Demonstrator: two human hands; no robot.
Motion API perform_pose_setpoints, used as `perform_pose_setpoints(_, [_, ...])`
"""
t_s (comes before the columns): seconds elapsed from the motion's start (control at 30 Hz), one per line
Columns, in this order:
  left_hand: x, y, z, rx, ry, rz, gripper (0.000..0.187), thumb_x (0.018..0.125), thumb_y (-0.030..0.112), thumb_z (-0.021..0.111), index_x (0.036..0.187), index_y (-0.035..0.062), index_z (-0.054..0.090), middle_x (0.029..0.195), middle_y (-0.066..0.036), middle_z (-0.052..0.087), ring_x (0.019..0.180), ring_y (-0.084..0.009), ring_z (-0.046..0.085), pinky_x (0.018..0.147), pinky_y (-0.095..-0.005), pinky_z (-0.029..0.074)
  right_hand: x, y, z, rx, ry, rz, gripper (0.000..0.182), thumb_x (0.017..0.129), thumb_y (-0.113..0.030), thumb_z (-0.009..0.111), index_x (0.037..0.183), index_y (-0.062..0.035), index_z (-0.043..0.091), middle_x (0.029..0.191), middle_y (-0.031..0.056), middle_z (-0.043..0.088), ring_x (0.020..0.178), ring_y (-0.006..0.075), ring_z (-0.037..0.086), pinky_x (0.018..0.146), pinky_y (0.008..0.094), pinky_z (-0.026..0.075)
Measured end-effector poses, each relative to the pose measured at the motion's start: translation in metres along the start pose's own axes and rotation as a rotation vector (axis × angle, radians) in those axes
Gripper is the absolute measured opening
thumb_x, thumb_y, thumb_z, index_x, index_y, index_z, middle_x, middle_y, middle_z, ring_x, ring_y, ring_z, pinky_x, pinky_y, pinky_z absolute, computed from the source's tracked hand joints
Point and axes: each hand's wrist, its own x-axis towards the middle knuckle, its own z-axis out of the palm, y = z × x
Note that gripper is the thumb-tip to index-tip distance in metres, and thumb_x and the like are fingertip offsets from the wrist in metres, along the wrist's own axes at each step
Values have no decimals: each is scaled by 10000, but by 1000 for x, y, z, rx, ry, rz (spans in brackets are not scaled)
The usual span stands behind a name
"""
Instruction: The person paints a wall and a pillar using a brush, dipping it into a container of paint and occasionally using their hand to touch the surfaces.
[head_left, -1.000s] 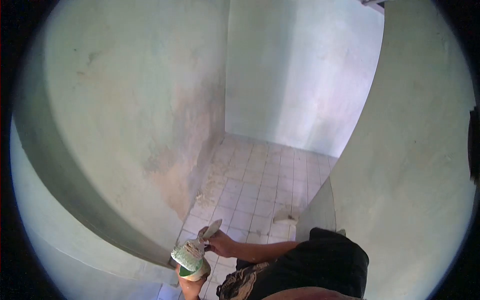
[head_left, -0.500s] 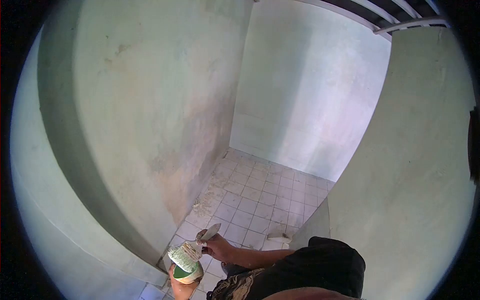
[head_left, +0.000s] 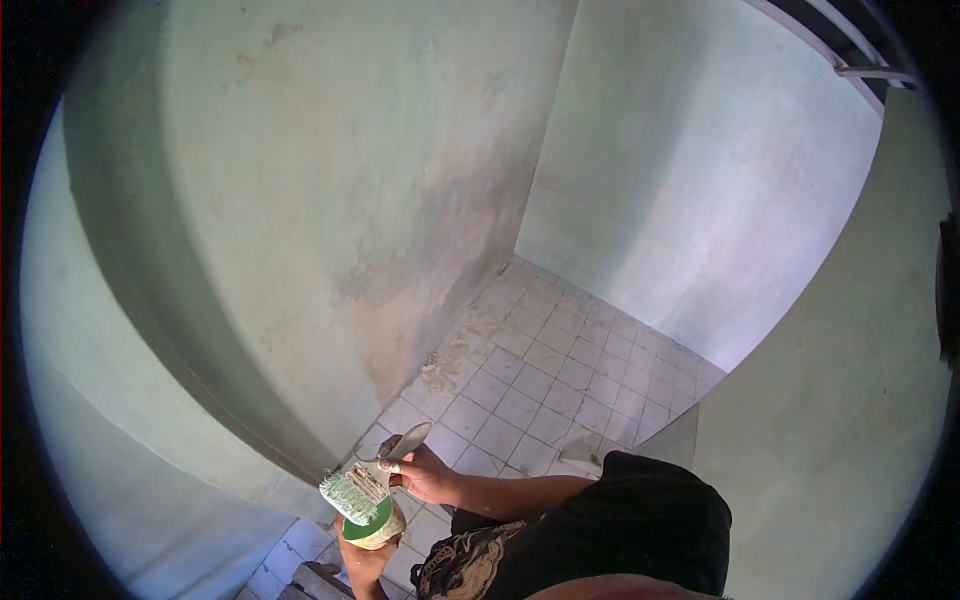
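My right hand (head_left: 425,474) grips the handle of a wide paintbrush (head_left: 362,488) whose bristles are loaded with pale green paint. The bristles rest over the mouth of a small can of green paint (head_left: 377,527). My left hand (head_left: 362,560) holds that can from below, and most of the hand is hidden under it. Both hands are low in the view, close to the outer corner of a pale green wall (head_left: 330,200).
A narrow tiled floor (head_left: 545,385) runs ahead between green walls, with a worn brownish patch (head_left: 420,300) low on the left wall. Debris (head_left: 445,372) lies along the wall's foot. A pale object (head_left: 580,452) sits on the tiles near my dark clothing (head_left: 640,530).
The view has swung up and to the left, so the hands, brush and can sit further left. The brush stays over the can, still in my right hand.
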Motion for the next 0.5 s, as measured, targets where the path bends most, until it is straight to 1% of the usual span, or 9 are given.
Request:
perform_pose_setpoints(0.13, [8, -36, -10, -17, -68, 16, 834, 564, 43, 795, 1246, -20, 320, 1141, -148, 524, 992, -221, 569, 858, -359, 469, 9, 17, -23, 52, -14, -32, 187, 841, -62, 618, 971, -94, 489, 937, 16, 542, 910, 156, 579, 776, 356, 502])
perform_pose_setpoints(0.2, [15, -63, -11, -59, -94, 31, 830, 570, 33, 789, 1250, -16, 316, 1146, -150, 524, 998, -226, 569, 860, -368, 473, 17, 27, -46, -153, 44, -69, 205, 831, -50, 627, 983, -92, 496, 936, 27, 547, 910, 177, 583, 782, 378, 502])
perform_pose_setpoints(0.27, [20, -92, -17, -247, -100, 104, 842, 559, -8, 781, 1257, -7, 309, 1154, -154, 523, 1014, -233, 566, 868, -383, 479, 33, 50, -72, -423, 65, -267, 230, 815, -35, 637, 993, -85, 500, 945, 39, 555, 910, 201, 587, 783, 403, 503])
perform_pose_setpoints(0.3, [27, -95, -20, -249, -157, 113, 863, 536, -18, 793, 1255, -6, 315, 1150, -150, 528, 1024, -231, 564, 873, -380, 476, 27, 42, -63, -268, 96, -203, 245, 809, -79, 658, 1001, -84, 505, 941, 36, 554, 913, 195, 583, 779, 399, 496])
perform_pose_setpoints(0.33, [31, -101, -21, -289, -170, 72, 882, 505, -28, 799, 1248, -7, 323, 1145, -149, 535, 1026, -229, 564, 878, -380, 472, 22, 34, -57, -114, 134, -137, 268, 804, -124, 678, 1009, -83, 511, 937, 33, 553, 915, 188, 579, 776, 394, 488])
perform_pose_setpoints(0.4, [39, -92, -22, -127, -190, 143, 875, 502, -28, 791, 1244, -6, 329, 1147, -150, 535, 1029, -227, 563, 879, -382, 470, 21, 27, -56, -154, 134, -147, 263, 804, -109, 670, 1016, -86, 515, 946, 36, 562, 911, 195, 584, 769, 394, 495])
perform_pose_setpoints(0.47, [50, -104, -26, -154, -215, 176, 880, 499, -20, 796, 1243, -8, 328, 1143, -150, 537, 1030, -230, 563, 880, -383, 470, 21, 33, -61, -89, 109, -215, 250, 815, -106, 652, 1024, -92, 515, 962, 41, 569, 909, 202, 589, 770, 397, 501])
perform_pose_setpoints(0.5, [57, -109, -28, -156, -235, 182, 885, 496, -12, 802, 1243, -9, 326, 1139, -150, 540, 1030, -232, 564, 881, -385, 470, 23, 32, -61, -47, 125, -235, 317, 793, -36, 654, 1048, -64, 468, 1001, 79, 554, 992, 252, 579, 822, 434, 511])
